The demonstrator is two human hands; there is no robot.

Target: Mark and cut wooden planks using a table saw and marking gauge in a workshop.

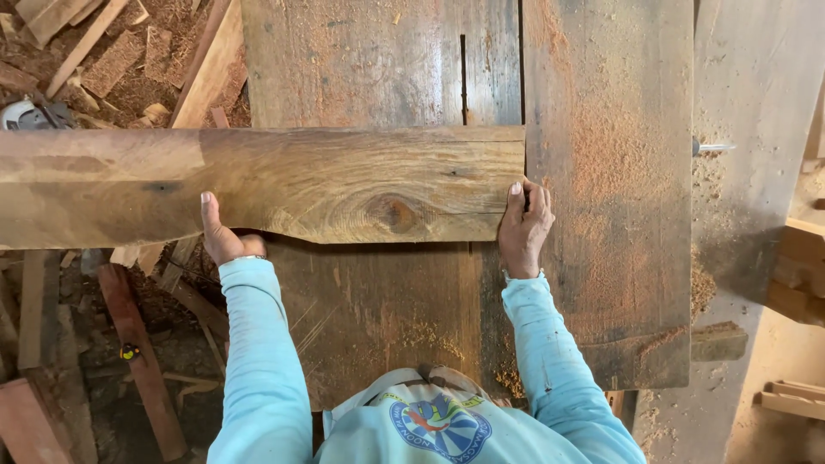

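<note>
Plank (284,185) lies crosswise on the saw table (601,258), its right end stopping near the table's middle, just short of the slot (463,77) line; its left half sticks out well past the table's left edge, over the scrap-strewn floor (103,69). That overhang is prob. why both hands are on it: w/o support the long end would tip.

Left hand (225,236) grips the plank's near edge from below, beyond the table's left edge, thumb up on the top face, fingers curled under & out of sight. Right hand (524,228) sits at the plank's right end corner, fingertips hooked on the end face, palm on the table surface beside it; it looks like it's steadying or squaring that end. Neither hand is spread flat; both are closed onto the plank's edges.

Near edge of the plank is wavy, w/ a dark knot (391,210) right of centre. Sawdust (593,146) covers the table's right part.

Hard to tell: whether a blade rises in the slot, as only a dark thin cut shows. Plank's left end is cut off by the frame. A grey tool (26,113) at the far left is half hidden behind the plank, kind unclear. A metal pin (713,148) pokes from the table's right edge; can't say what it does. The person's body blocks the table's near edge.
</note>
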